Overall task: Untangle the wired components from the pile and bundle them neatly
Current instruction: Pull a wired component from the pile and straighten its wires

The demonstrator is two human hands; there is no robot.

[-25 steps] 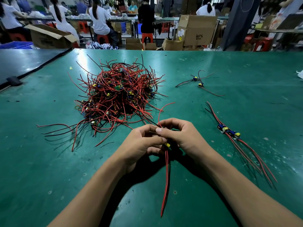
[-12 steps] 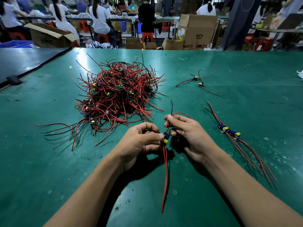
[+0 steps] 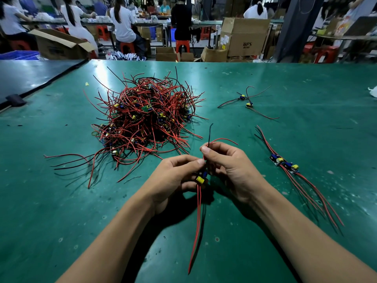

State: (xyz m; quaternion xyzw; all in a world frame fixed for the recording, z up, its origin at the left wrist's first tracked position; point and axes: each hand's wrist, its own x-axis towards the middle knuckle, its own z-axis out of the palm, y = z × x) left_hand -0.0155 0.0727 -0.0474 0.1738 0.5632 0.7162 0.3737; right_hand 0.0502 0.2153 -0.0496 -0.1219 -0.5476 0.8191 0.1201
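Left hand (image 3: pixel 175 176) is gripping the light capacitor board (image 3: pixel 201 179); right hand (image 3: pixel 228 166) is pinching its floppy leads (image 3: pixel 210 132) at twelve o'clock. Judging by looks, gripping the rigid board is safest.

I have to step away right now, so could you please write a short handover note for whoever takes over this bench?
Left hand grips one wired component at its board; right hand pinches its upper wires.
Tangled pile lies ahead-left on the green table.
Done: a laid-out group of components rests at right; two loose components lie beyond it.
Left: align the held one, add it, clear the pile.
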